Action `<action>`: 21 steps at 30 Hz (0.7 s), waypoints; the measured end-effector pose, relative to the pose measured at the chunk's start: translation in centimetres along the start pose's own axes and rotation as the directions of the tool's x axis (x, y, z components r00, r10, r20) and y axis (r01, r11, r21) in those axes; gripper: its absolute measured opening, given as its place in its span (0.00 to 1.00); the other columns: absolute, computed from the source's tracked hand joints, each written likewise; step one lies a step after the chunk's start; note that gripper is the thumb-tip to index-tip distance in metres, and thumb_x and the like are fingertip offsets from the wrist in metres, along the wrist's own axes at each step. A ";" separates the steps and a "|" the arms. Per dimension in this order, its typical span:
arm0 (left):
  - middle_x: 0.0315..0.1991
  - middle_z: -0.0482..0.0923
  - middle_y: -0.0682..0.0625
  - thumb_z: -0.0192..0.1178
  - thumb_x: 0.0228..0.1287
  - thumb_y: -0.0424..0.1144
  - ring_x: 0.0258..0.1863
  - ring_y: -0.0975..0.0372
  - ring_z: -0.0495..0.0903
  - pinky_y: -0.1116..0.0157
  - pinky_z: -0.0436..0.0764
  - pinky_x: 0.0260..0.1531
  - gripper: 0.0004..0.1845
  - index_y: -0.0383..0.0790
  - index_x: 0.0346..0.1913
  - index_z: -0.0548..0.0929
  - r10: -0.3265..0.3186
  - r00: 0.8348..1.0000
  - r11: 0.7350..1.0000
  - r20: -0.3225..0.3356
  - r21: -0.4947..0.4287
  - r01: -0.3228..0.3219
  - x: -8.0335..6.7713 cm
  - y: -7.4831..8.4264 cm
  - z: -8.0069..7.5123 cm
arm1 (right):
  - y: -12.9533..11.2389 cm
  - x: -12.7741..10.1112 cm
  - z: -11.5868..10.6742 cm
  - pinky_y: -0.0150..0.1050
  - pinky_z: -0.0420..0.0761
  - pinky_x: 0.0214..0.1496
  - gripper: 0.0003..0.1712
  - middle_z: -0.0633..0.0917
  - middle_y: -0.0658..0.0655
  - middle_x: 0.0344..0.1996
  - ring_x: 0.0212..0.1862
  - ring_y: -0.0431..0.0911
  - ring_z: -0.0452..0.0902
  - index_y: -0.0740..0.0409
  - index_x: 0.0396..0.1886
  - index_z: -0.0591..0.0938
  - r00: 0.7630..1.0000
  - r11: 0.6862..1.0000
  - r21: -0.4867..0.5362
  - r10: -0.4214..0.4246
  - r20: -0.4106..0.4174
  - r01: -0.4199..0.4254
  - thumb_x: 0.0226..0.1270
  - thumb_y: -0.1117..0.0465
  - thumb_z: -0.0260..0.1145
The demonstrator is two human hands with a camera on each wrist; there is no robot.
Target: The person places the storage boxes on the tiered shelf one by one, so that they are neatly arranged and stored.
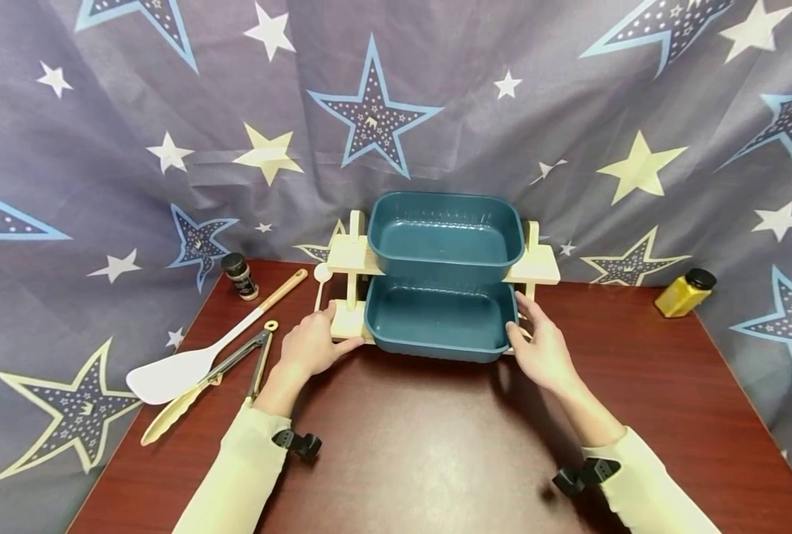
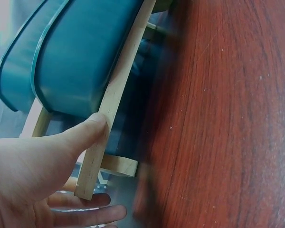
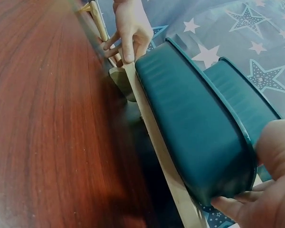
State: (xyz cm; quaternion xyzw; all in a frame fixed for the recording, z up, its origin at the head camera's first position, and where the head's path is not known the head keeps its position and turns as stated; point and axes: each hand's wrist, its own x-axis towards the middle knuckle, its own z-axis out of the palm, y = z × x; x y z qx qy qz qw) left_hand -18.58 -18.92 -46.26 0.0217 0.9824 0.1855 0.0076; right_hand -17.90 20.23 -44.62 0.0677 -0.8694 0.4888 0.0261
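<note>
A two-tier rack of pale wood (image 1: 349,256) carries two deep teal rectangular bins, one on each shelf. The upper bin (image 1: 446,270) sits behind and above the lower bin (image 1: 436,351). At the lower shelf's left end, my left hand (image 1: 309,345) grips the board; in the left wrist view its thumb lies along the board's front edge (image 2: 116,88), with fingers on the far side. My right hand (image 1: 544,352) holds the lower bin's right end, thumb at the rim. The right wrist view shows its fingertips (image 3: 228,205) at the bin's lower end wall.
Left of the rack lie a white spatula (image 1: 176,374) with a wooden handle, tongs (image 1: 232,361) and a white spoon-like utensil (image 1: 322,274). A black-capped spice jar (image 1: 239,276) is behind them. A yellow jar (image 1: 684,294) is at far right. Star-patterned cloth (image 1: 536,96) hangs behind.
</note>
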 end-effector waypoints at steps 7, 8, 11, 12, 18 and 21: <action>0.62 0.83 0.31 0.72 0.61 0.67 0.51 0.40 0.87 0.42 0.85 0.44 0.56 0.33 0.81 0.66 0.003 1.000 1.000 0.008 -0.004 -0.003 -0.3 -0.2 0.1 | 0.1 -0.2 0.3 0.58 0.75 0.73 0.36 0.69 0.72 0.78 0.75 0.68 0.73 0.65 0.84 0.59 1.000 1.000 0.000 0.012 0.009 -0.012 0.82 0.67 0.56; 0.62 0.83 0.31 0.72 0.61 0.67 0.50 0.40 0.87 0.42 0.85 0.44 0.56 0.33 0.81 0.66 0.005 1.000 1.000 0.007 -0.004 -0.005 -0.2 -0.2 0.1 | 0.0 -0.3 0.2 0.58 0.74 0.73 0.36 0.69 0.72 0.78 0.75 0.69 0.73 0.65 0.84 0.59 1.000 1.000 0.002 0.012 0.009 -0.012 0.82 0.67 0.56; 0.62 0.83 0.32 0.73 0.60 0.67 0.50 0.40 0.87 0.42 0.85 0.44 0.56 0.33 0.81 0.66 0.002 1.000 1.000 -0.004 -0.007 -0.002 -0.2 -0.1 0.0 | -0.2 -0.2 0.1 0.59 0.74 0.73 0.37 0.69 0.72 0.78 0.74 0.69 0.73 0.66 0.84 0.59 1.000 1.000 0.008 0.004 0.015 -0.004 0.81 0.66 0.58; 0.63 0.83 0.32 0.73 0.60 0.67 0.50 0.40 0.87 0.42 0.85 0.45 0.56 0.33 0.81 0.66 0.000 1.000 1.000 -0.006 -0.008 0.000 -0.1 -0.1 0.0 | -0.3 -0.2 0.0 0.59 0.73 0.74 0.37 0.69 0.73 0.79 0.74 0.69 0.72 0.66 0.84 0.59 1.000 1.000 0.011 0.001 0.018 -0.001 0.81 0.66 0.58; 0.63 0.83 0.32 0.72 0.60 0.68 0.49 0.41 0.87 0.43 0.85 0.44 0.57 0.34 0.81 0.66 0.002 1.000 1.000 0.003 -0.014 -0.002 0.0 0.0 -0.1 | -0.5 -0.4 -0.9 0.56 0.74 0.73 0.37 0.70 0.71 0.78 0.75 0.66 0.73 0.67 0.84 0.60 1.000 1.000 0.020 -0.008 0.011 0.008 0.81 0.65 0.59; 0.59 0.85 0.34 0.73 0.59 0.68 0.46 0.43 0.87 0.44 0.84 0.41 0.54 0.36 0.78 0.70 -0.004 1.000 1.000 0.010 -0.014 0.004 0.0 -0.2 -0.3 | -0.3 -0.6 -1.7 0.51 0.78 0.69 0.34 0.74 0.71 0.75 0.73 0.65 0.76 0.68 0.81 0.65 0.998 0.998 -0.019 -0.063 -0.022 0.063 0.80 0.66 0.61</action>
